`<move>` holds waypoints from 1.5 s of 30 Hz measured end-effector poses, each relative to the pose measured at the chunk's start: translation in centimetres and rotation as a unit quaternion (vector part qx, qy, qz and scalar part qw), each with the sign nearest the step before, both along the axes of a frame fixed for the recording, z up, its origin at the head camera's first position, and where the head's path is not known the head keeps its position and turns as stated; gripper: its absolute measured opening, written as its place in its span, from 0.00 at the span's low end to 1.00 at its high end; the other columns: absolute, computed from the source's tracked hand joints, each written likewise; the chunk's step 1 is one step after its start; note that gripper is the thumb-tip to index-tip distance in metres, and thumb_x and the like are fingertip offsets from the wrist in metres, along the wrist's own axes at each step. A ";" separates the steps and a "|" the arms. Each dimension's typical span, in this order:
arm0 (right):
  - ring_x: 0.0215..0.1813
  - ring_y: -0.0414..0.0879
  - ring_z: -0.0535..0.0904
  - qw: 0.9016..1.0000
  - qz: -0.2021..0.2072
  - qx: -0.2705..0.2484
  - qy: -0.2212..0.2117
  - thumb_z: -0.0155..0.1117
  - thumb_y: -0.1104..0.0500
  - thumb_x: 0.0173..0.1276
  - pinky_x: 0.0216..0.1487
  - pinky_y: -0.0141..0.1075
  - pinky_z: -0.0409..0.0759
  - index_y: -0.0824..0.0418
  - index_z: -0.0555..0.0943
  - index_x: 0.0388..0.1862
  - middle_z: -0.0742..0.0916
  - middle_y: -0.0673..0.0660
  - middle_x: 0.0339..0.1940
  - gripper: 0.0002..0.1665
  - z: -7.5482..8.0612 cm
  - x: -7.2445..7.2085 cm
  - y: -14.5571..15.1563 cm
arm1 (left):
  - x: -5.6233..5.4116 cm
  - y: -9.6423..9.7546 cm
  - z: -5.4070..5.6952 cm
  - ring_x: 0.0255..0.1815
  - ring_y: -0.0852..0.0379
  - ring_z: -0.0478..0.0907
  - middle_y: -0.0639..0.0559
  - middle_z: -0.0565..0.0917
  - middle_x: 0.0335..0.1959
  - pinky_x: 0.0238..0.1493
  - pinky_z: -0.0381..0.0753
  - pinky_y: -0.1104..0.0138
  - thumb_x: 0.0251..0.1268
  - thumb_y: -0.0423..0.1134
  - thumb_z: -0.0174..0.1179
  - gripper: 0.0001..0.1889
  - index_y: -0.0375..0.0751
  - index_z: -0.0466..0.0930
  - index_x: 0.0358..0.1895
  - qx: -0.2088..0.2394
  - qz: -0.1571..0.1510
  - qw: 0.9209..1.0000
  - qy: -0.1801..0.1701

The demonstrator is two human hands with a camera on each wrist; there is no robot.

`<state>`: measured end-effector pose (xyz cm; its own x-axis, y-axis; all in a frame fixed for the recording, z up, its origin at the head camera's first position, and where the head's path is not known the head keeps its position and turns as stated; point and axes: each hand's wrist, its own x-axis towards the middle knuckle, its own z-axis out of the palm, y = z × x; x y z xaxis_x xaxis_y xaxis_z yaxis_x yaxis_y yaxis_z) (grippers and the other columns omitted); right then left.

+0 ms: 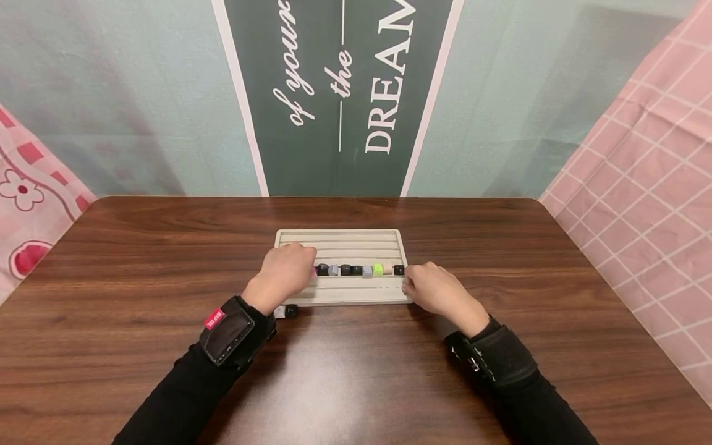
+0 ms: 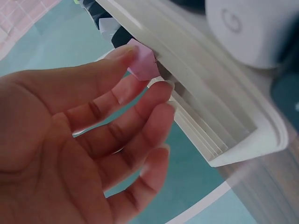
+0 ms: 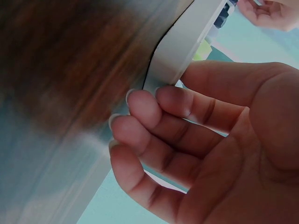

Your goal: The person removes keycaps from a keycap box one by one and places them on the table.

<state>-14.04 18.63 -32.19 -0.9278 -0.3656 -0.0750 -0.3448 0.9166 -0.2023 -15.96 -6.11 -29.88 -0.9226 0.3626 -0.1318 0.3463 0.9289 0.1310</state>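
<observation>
A cream ridged tray (image 1: 339,237) lies on the table, with a row of keycaps (image 1: 356,270) along one of its slots: mostly black and grey, with a lime green one (image 1: 377,269) and a beige one toward the right. At the row's left end my left hand (image 1: 283,272) pinches a pink keycap (image 2: 144,63) between thumb and index finger; its other fingers are loosely bent. My right hand (image 1: 436,288) is at the tray's right side, gripping its edge (image 3: 175,51) between thumb and curled fingers.
By the tray's front left corner, next to my left wrist, a white keycap (image 1: 280,312) and a black keycap (image 1: 292,311) lie on the brown wooden table (image 1: 356,371). Behind the table hangs a green cloth (image 1: 328,167) with lettering. Pink cloths hang at both sides.
</observation>
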 end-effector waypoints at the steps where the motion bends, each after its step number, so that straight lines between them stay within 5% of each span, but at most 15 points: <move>1: 0.19 0.42 0.66 1.000 0.000 0.000 0.000 0.58 0.63 0.61 0.20 0.34 0.63 0.58 0.68 0.18 0.69 0.50 0.15 0.14 0.0 0.0 0.0 | 0.0 0.0 0.0 0.34 0.48 0.78 0.43 0.81 0.32 0.31 0.76 0.55 0.60 0.35 0.57 0.07 0.36 0.79 0.38 0.000 0.001 1.000 0.000; 34: 0.19 0.42 0.65 1.000 -0.003 0.003 -0.009 0.57 0.63 0.62 0.20 0.33 0.62 0.59 0.68 0.18 0.69 0.50 0.15 0.14 0.2 0.0 0.0 | 3.6 -0.4 0.7 0.23 0.49 0.76 0.47 0.76 0.20 0.21 0.73 0.59 0.55 0.31 0.59 0.06 0.36 0.75 0.23 0.031 -0.034 0.993 0.105; 45: 0.19 0.43 0.66 1.000 -0.001 -0.004 -0.003 0.57 0.64 0.61 0.19 0.34 0.63 0.59 0.68 0.18 0.70 0.50 0.15 0.14 0.2 0.0 0.0 | 4.7 -0.4 0.8 0.27 0.48 0.76 0.46 0.76 0.22 0.25 0.74 0.58 0.55 0.35 0.63 0.08 0.34 0.77 0.27 0.021 -0.044 0.994 0.095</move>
<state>-14.01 18.67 -31.99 -0.9279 -0.3647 -0.0773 -0.3422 0.9156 -0.2112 -11.31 -6.47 -29.12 -0.8934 0.4453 0.0598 0.4492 0.8886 0.0934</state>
